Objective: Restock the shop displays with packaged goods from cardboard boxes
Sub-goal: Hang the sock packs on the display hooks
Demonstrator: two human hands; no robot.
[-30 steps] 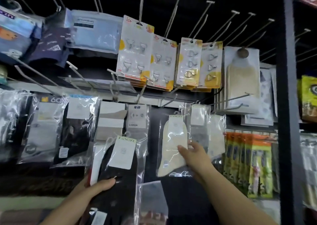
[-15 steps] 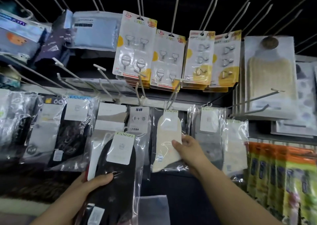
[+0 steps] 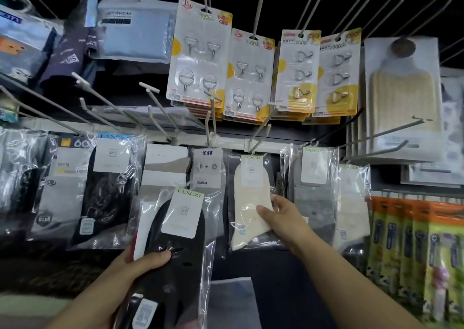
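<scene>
Head view: we pinch the clear-bagged cream sock packet (image 3: 247,200), long axis vertical on its steel peg (image 3: 259,135), with our right hand (image 3: 278,214); our left hand (image 3: 144,262) grips the clear-bagged black sock packets (image 3: 173,241), lower left of that peg.

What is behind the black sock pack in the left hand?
Behind the black sock pack, the left hand holds more packs; a white and a red edge show. Their number and contents are covered.

Sock packets (image 3: 251,203) were sheathed in glossy, crinkled clear plastic; display pegs (image 3: 160,107) were of matt metal; labels (image 3: 182,212) were matt paper.
</scene>
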